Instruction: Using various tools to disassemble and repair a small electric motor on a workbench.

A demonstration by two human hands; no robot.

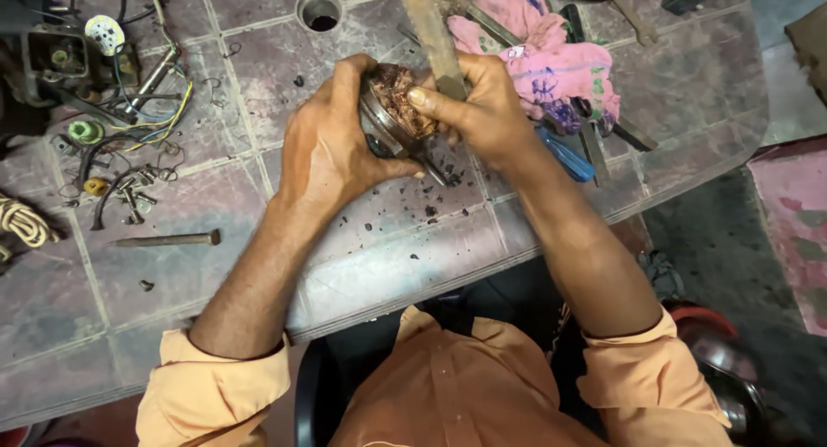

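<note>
A grimy, panelled plastic table (pixel 172 266) stands over dark floor (pixel 732 266); possibly a pink mat (pixel 797 214) beside.

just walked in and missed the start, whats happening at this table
A person in an orange shirt works over a worn table. The left hand grips a round metal motor part with copper windings, held just above the tabletop. The right hand holds a flat rusty tool against the windings. Dark crumbs lie scattered below. A pink rag, a blue-handled screwdriver, a loose bolt and tangled wires lie around.
</note>
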